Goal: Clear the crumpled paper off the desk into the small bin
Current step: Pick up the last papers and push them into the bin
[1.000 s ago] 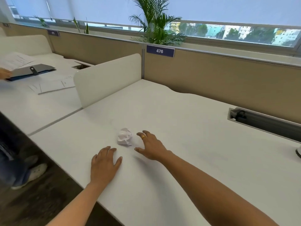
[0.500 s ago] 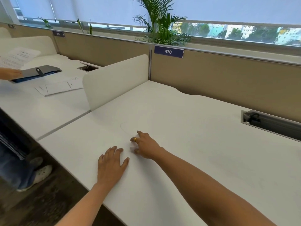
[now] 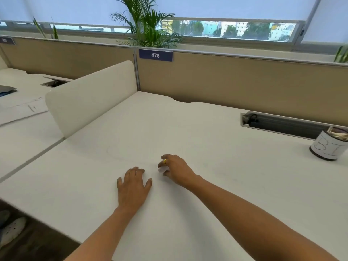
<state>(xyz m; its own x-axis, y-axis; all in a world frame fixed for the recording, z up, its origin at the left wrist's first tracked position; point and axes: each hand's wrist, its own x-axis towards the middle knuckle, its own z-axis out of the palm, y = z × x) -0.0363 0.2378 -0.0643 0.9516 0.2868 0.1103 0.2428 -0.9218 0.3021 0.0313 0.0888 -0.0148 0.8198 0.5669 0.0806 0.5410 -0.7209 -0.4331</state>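
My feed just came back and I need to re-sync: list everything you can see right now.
desk: one, white, under both hands
crumpled paper: one, white, in the right hand, mostly hidden
small bin: one, white label, dark base, desk's far right
divider panel: one, cream, desk's left side
number plate: one, blue, reads 476, on beige partition
cable slot: one, grey, desk's back right
palm plant: one, green, behind partition
left hand: one, flat on desk
right hand: one, yellow ring, gripping the paper
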